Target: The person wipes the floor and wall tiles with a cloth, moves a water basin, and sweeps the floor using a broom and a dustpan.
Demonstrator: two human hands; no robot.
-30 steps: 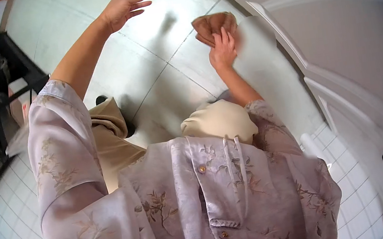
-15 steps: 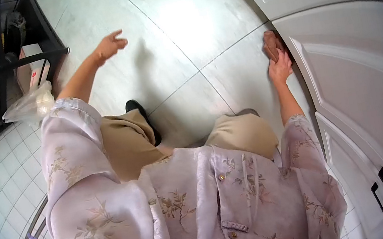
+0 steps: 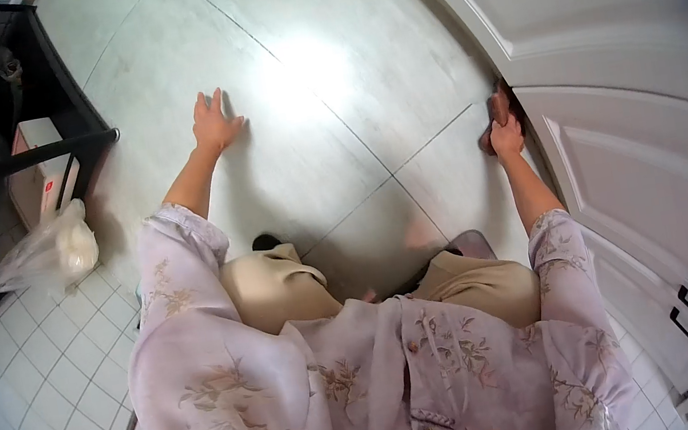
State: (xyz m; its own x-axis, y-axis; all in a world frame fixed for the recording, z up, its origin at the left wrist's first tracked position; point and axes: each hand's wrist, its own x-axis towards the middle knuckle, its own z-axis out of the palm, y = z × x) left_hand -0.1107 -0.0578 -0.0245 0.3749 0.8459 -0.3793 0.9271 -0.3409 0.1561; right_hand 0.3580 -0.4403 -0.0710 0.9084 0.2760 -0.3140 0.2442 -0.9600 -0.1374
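Observation:
My right hand [image 3: 507, 137] is closed around a bunched brown cloth [image 3: 500, 107] on the floor, right against the foot of the white cabinet. Part of the cloth is tucked under the palm and into the dark gap below the cabinet. My left hand [image 3: 215, 126] has its fingers spread and holds nothing. It is at the pale tiled floor [image 3: 294, 124], seemingly resting on it. Both arms are stretched forward past my bent knees.
White cabinet doors [image 3: 627, 125] with black handles [image 3: 684, 325] run along the right. A black shelf rack [image 3: 64, 97] stands at the left, holding a white box [image 3: 41, 177] and plastic bags. A clear bag with something white [image 3: 74, 244] hangs out beside it.
My left hand has come down toward the floor, its fingers now spread. My right hand still grips the cloth, which has turned and bunched along the cabinet base. The view has shifted.

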